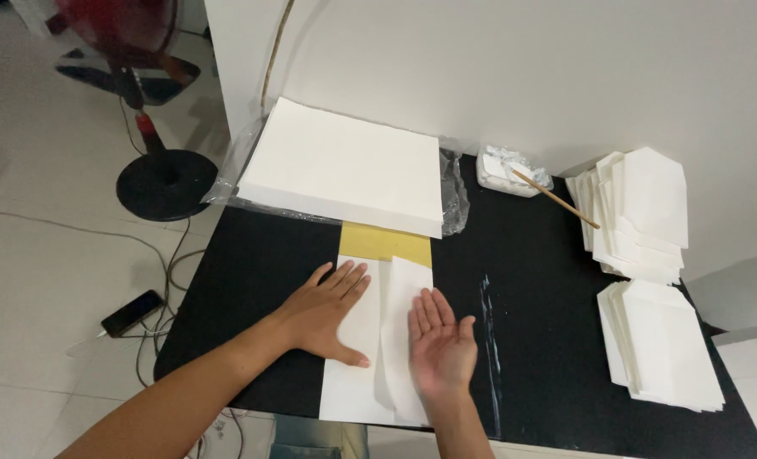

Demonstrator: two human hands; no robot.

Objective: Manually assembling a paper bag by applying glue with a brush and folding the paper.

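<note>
Right now your left hand (pixel 327 313) lies flat, fingers spread, pressing on the left part of a white sheet (pixel 377 348) at the near edge of the black table (pixel 251 272). Your right hand (pixel 440 344) is open, palm turned up, lifting the sheet's right flap; neither hand grips anything. A yellow board (pixel 385 245) shows beyond the sheet, just under a thick stack of white paper (pixel 344 166). Folded white envelopes (pixel 642 212) sit well apart at the right.
</note>
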